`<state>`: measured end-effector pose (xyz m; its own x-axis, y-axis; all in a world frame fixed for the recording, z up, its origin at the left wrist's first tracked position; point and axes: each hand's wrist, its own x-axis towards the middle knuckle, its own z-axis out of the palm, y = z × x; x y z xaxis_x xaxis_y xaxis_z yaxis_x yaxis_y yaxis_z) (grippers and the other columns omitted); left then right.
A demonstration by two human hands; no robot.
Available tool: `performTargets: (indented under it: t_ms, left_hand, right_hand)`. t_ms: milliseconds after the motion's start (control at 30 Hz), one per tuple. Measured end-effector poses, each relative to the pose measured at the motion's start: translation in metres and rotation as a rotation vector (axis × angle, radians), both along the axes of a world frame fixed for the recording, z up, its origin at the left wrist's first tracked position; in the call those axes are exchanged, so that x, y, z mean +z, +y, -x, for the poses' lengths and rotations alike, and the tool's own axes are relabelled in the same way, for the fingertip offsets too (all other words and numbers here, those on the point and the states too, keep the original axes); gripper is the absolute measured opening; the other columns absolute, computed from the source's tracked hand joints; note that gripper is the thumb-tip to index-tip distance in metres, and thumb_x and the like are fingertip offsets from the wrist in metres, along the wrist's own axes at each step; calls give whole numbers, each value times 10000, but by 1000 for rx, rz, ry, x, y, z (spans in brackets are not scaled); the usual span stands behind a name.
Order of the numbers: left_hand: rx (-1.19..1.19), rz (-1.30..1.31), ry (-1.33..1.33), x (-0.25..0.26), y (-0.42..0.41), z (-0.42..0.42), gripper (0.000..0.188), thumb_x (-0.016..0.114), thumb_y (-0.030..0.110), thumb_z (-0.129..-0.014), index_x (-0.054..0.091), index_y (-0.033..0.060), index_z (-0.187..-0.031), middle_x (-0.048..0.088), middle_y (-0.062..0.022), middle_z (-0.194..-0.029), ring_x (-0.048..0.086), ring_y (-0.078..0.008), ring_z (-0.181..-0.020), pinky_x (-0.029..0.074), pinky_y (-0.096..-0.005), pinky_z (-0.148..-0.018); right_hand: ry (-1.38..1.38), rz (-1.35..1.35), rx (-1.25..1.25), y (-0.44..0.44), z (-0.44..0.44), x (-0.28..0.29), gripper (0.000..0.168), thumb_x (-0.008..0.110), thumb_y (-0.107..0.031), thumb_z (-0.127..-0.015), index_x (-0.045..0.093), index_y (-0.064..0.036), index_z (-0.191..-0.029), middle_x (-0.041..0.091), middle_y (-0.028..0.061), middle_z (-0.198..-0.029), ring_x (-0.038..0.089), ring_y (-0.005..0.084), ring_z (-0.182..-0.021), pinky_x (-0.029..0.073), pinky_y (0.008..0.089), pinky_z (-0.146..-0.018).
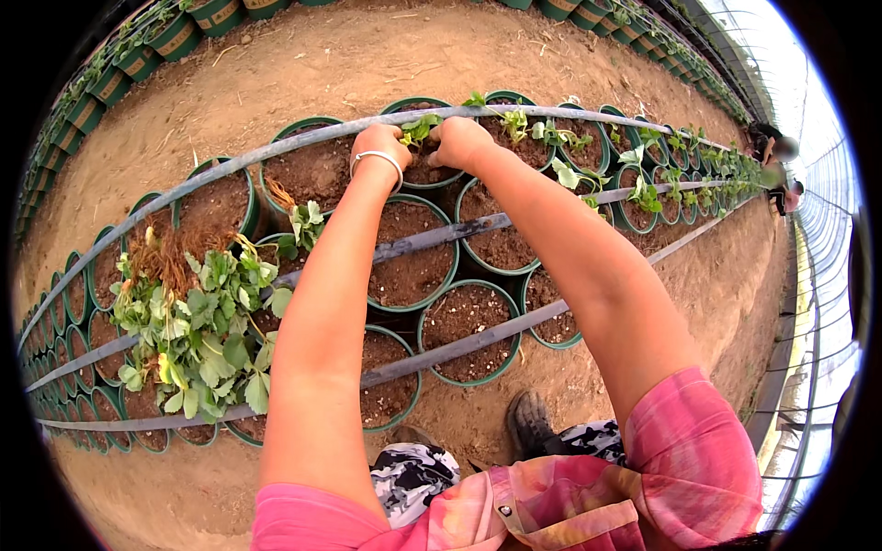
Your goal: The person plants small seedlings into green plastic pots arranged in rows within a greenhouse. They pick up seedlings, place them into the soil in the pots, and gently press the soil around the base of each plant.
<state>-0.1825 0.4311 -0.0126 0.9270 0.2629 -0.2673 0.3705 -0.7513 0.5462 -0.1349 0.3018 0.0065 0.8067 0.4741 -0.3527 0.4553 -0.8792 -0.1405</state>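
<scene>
Both hands are at a green plastic pot of soil (431,173) in the far row, just below a grey drip pipe (296,143). Between them stands a small strawberry seedling (418,129). My left hand (381,150), with a bangle at the wrist, is at the plant's left side, its fingertips partly hidden. My right hand (460,143) is at the right side with curled fingers near the soil. A heap of bare-root strawberry plants (207,317), with brown roots, lies across the pots at left. A single loose plant (303,224) lies beside my left forearm.
Rows of soil-filled pots (468,330) run left and right under more grey pipes (475,341). Potted seedlings (644,196) continue to the right. A dirt path (413,55) separates another row of pots (172,38). Other people (778,155) are far off at right. My shoe (530,420) is beside the pots.
</scene>
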Motion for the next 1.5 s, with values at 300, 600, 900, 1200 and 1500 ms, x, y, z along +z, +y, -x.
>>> performTargets:
  t_ms: [300, 600, 900, 1200, 1500]
  left_hand:
    - [57, -19, 68, 2, -10, -1, 213, 569, 111, -743, 652, 126, -939, 606, -117, -995, 580, -265, -924, 474, -363, -780]
    - [66, -176, -58, -8, -24, -1, 196, 470, 117, -775, 650, 57, -823, 615, -136, -921, 597, -283, -866, 486, -379, -724]
    - [-128, -189, -129, -21, -7, 9, 208, 535, 82, -713, 649, 88, -887, 586, -153, -957, 565, -290, -917, 461, -372, -794]
    - [239, 2, -455, 51, 66, 72, 213, 641, 277, -657, 663, 76, -723, 624, -133, -806, 590, -280, -755, 464, -348, -698]
    - [422, -212, -364, 48, 127, 115, 192, 569, 237, -693, 609, 68, -778, 612, -161, -788, 582, -311, -742, 452, -383, -660]
  right_hand:
    - [-72, 3, -16, 5, 4, -11, 149, 601, -156, -660, 638, -108, -796, 616, 122, -826, 587, 286, -824, 477, 385, -710]
    - [-160, -11, -95, 17, 14, -25, 146, 525, -121, -710, 645, -102, -791, 629, 105, -851, 597, 278, -837, 480, 383, -719]
    - [-123, 31, 79, -7, 19, 16, 354, 458, -77, -735, 591, -151, -1054, 601, 124, -979, 564, 271, -935, 461, 377, -787]
    - [-256, -68, 39, -33, 45, 20, 281, 552, -305, -729, 641, -120, -921, 609, 115, -944, 569, 284, -885, 454, 373, -791]
    - [-153, -44, -93, -15, 31, 21, 276, 475, -271, -756, 639, -83, -873, 613, 113, -921, 566, 280, -892, 453, 389, -771]
